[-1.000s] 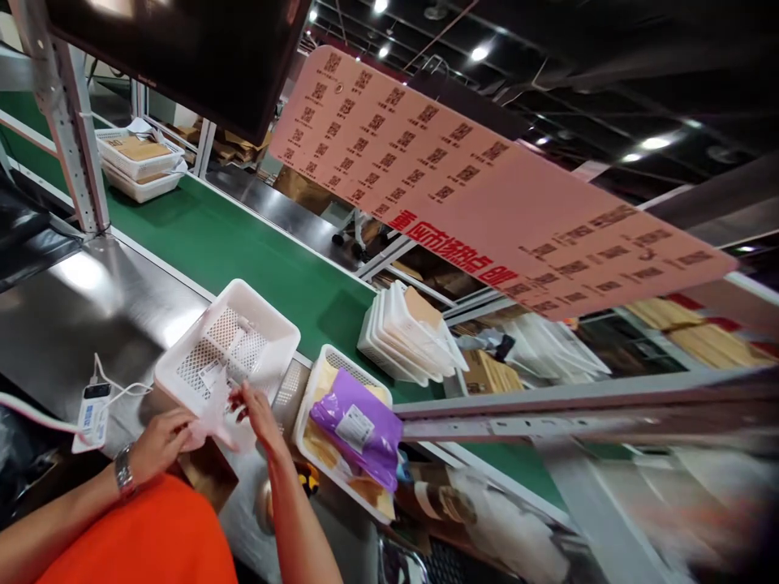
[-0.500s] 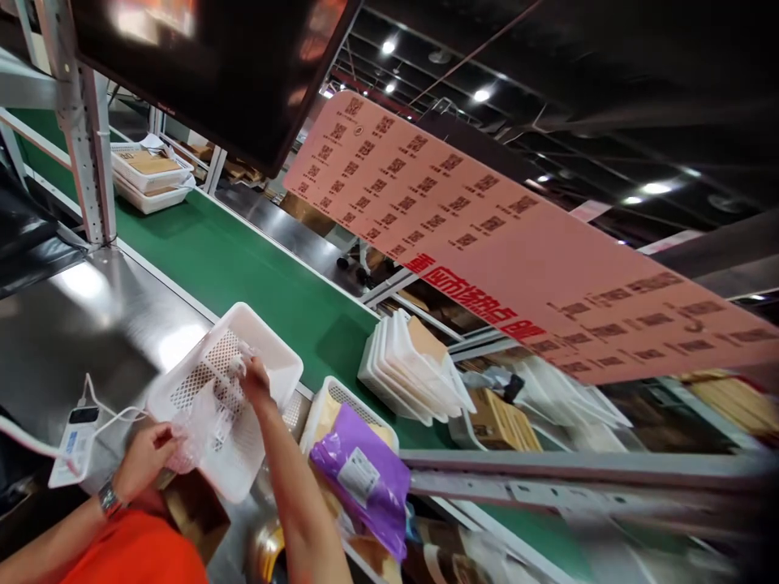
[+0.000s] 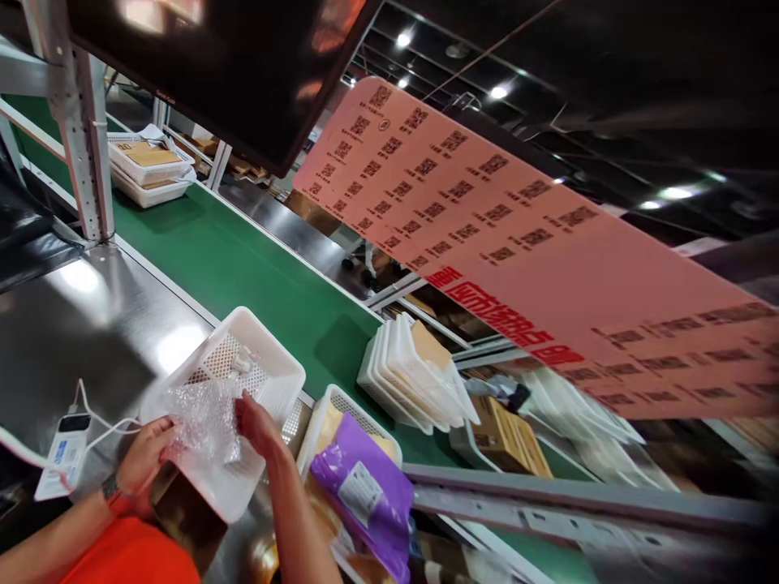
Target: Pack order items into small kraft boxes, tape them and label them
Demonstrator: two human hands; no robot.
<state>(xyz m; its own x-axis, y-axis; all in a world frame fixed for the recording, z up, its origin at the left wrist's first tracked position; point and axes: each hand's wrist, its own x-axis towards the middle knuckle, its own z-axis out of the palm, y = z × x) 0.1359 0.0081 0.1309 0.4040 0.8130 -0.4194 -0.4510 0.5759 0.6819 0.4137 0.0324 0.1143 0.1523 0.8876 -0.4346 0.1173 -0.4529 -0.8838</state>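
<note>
A white perforated basket (image 3: pixel 273 365) rests tilted at the edge of the metal worktop. Over it is a sheet of clear bubble wrap (image 3: pixel 204 414). My left hand (image 3: pixel 144 454) pinches the wrap's left edge, its fingers closed. At the wrap's right side, my right hand (image 3: pixel 256 426) has its fingers closed on it. A small clear-wrapped item (image 3: pixel 244 361) lies in the far part of the basket, beyond my right hand.
A green conveyor (image 3: pixel 243 272) runs behind the metal worktop (image 3: pixel 131 312). Right of the basket, a purple parcel (image 3: pixel 371 495) lies on another basket. Stacked baskets (image 3: pixel 405 377) stand on the conveyor. A cabled white device (image 3: pixel 64 458) sits left; a pink code board (image 3: pixel 487 219) hangs above.
My right hand has left the small item and moved down toward me onto the bubble wrap. The wrap is now spread wider between my hands. The small item lies free in the basket.
</note>
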